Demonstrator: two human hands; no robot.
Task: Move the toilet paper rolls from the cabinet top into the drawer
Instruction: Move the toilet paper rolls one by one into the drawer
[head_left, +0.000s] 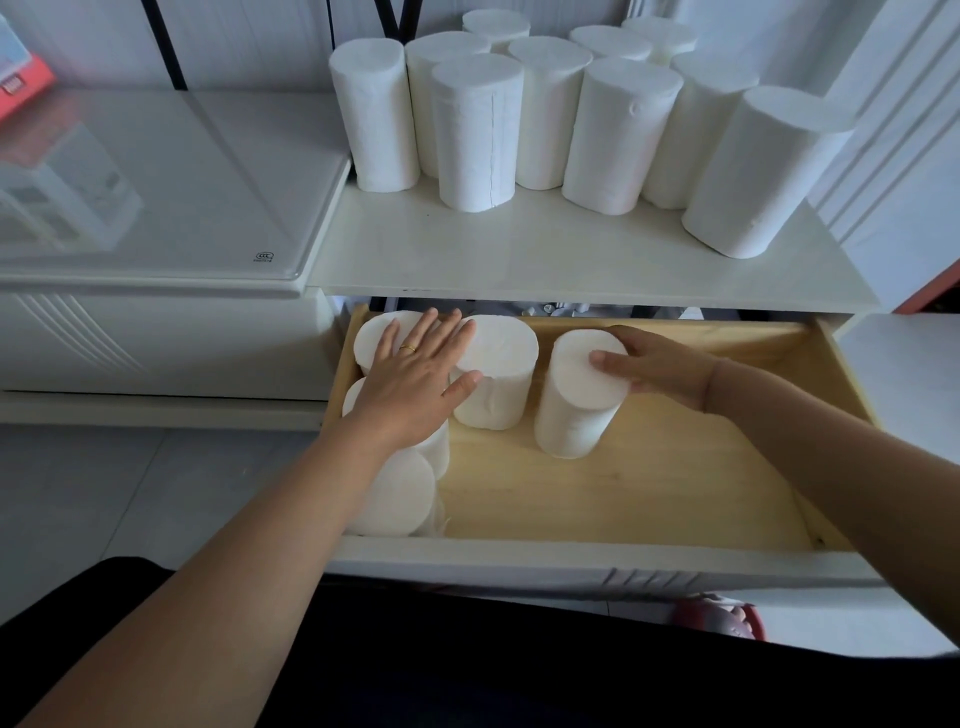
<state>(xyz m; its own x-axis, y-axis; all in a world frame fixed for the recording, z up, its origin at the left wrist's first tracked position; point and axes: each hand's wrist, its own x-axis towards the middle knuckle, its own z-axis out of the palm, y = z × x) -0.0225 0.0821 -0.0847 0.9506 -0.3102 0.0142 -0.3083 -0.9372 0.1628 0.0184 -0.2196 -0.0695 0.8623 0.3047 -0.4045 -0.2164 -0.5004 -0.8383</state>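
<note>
Several white toilet paper rolls (545, 114) stand upright in a cluster on the white cabinet top (545, 254). Below it the wooden drawer (649, 483) is pulled out. Several rolls stand along its left side, one of them near the front (400, 493). My left hand (415, 374) lies flat with spread fingers on top of the rolls at the drawer's back left, touching a roll (498, 384). My right hand (660, 369) grips the top of a single upright roll (576, 405) standing in the drawer's middle.
A glossy white glass-topped cabinet (156, 197) adjoins on the left, with a red box (21, 83) at its far corner. The drawer's right half shows bare wood. A white wall panel (893, 130) rises on the right. Grey floor tiles (104, 493) lie lower left.
</note>
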